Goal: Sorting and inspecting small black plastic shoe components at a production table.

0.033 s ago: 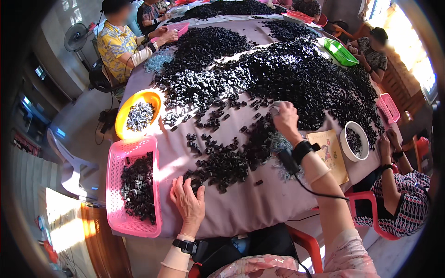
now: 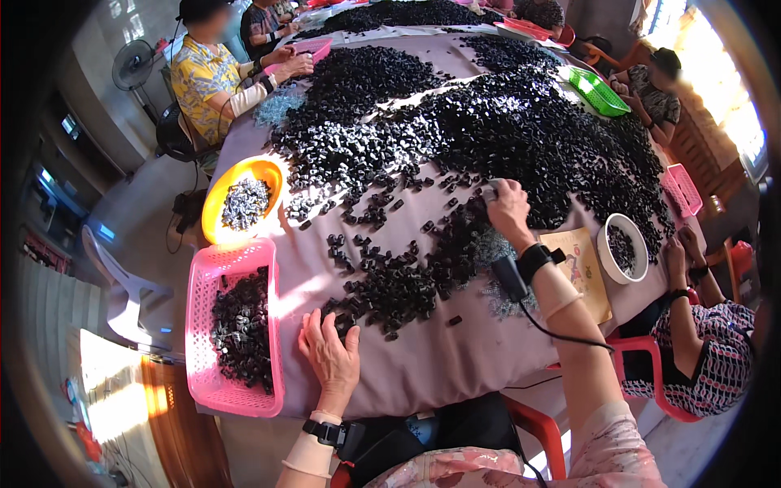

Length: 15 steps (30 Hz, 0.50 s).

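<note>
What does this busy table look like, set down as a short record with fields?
Table: long, under a mauve cloth, heaped with small black parts
Left hand: flat on the cloth, fingers at a small black pile
Right hand: reaching into the heap, fingers curled; grip hidden
Left edge: pink basket of black parts, orange bowl of grey parts
Right side: white bowl
Others: seated people working around the table

Two hands — left [image 2: 329,351], right [image 2: 508,208] — on black parts [image 2: 390,285] across the table [image 2: 439,366].
</note>
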Each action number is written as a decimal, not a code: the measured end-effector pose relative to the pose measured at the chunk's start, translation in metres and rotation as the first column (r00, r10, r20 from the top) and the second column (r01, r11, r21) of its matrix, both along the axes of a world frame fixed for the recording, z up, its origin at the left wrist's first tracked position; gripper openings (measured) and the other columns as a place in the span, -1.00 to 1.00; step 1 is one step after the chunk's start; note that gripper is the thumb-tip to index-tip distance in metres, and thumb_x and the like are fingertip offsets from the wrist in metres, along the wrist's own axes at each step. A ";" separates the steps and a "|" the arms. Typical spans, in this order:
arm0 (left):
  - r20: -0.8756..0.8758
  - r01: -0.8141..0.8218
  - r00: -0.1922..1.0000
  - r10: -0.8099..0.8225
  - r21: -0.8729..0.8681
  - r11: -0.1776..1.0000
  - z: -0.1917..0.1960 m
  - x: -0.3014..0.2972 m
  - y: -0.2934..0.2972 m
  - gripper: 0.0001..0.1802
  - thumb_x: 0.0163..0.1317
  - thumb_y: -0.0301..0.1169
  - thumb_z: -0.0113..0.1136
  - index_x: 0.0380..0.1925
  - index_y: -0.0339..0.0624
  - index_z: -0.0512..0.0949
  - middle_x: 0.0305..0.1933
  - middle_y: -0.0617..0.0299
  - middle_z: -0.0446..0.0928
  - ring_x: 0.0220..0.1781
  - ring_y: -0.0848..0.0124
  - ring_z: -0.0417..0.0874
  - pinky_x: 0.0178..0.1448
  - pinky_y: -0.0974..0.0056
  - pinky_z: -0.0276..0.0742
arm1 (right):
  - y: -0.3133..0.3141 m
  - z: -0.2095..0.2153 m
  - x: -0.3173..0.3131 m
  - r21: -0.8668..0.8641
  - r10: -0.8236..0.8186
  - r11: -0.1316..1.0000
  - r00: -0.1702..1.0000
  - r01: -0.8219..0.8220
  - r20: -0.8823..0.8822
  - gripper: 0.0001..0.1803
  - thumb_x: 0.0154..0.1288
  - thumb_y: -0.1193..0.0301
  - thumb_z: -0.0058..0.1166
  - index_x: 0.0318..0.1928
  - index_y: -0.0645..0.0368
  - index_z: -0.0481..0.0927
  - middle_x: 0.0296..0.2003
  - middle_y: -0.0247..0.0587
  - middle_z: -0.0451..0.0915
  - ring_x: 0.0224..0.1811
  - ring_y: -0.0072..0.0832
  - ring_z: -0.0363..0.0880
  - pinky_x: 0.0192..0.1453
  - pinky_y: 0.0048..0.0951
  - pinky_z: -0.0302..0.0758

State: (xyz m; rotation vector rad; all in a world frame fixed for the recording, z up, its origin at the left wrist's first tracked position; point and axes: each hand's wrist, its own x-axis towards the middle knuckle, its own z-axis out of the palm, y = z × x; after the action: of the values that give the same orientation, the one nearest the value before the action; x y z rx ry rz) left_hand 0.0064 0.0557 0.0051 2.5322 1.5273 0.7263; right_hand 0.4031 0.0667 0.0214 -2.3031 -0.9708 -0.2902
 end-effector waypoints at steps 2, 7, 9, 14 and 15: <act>-0.003 -0.002 1.000 0.002 0.009 1.000 -0.001 -0.003 0.001 -0.47 0.21 -0.06 0.08 0.01 -0.25 0.36 0.20 -0.06 0.24 0.30 -0.03 0.19 0.31 -0.11 0.01 | -0.001 -0.008 0.011 -0.151 -0.054 0.987 0.998 0.048 -0.030 -0.67 0.16 0.14 0.05 -0.10 -0.05 0.58 0.00 -0.14 0.46 0.14 -0.12 0.32 0.17 -0.09 0.25; -0.002 -0.004 1.000 0.004 -0.003 1.000 -0.001 -0.003 0.001 -0.47 0.23 -0.04 0.03 0.02 -0.24 0.36 0.21 -0.05 0.24 0.30 -0.02 0.18 0.32 -0.10 -0.01 | 0.028 -0.015 0.001 -0.170 0.093 0.980 0.994 -0.103 -0.065 -0.61 0.16 0.04 0.03 -0.04 -0.13 0.60 0.13 -0.20 0.39 0.23 -0.15 0.24 0.26 -0.11 0.13; 0.003 -0.008 1.000 0.008 -0.011 1.000 0.000 -0.003 0.001 -0.46 0.26 -0.02 -0.01 0.02 -0.25 0.37 0.21 -0.04 0.25 0.31 -0.01 0.17 0.33 -0.08 -0.03 | 0.040 -0.011 -0.021 -0.200 0.179 0.958 0.975 -0.204 -0.135 -0.60 0.17 0.04 0.03 -0.04 -0.13 0.60 0.15 -0.23 0.37 0.24 -0.16 0.21 0.29 -0.10 0.05; 0.015 -0.004 1.000 0.004 -0.005 1.000 0.000 -0.001 0.001 -0.48 0.25 -0.05 0.01 0.02 -0.24 0.37 0.20 -0.05 0.26 0.31 -0.02 0.18 0.33 -0.08 -0.02 | 0.045 -0.011 -0.085 -0.159 0.311 0.933 0.945 -0.324 -0.098 -0.65 0.17 0.08 0.06 -0.06 -0.13 0.60 0.07 -0.25 0.40 0.17 -0.19 0.23 0.26 -0.11 0.05; 0.017 -0.004 1.000 0.004 -0.002 1.000 0.002 -0.001 0.000 -0.48 0.25 -0.05 0.01 0.02 -0.24 0.37 0.20 -0.05 0.26 0.31 -0.02 0.18 0.33 -0.08 -0.02 | 0.043 -0.012 -0.095 -0.146 0.358 0.919 0.930 -0.367 -0.084 -0.65 0.16 0.09 0.07 -0.07 -0.13 0.60 0.06 -0.26 0.41 0.16 -0.18 0.24 0.25 -0.11 0.08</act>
State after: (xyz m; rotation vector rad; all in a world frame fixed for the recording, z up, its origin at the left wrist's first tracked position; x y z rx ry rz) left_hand 0.0052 0.0561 0.0070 2.5154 1.5278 0.7443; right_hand 0.3076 0.1093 0.0093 -2.1981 -1.4086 0.0085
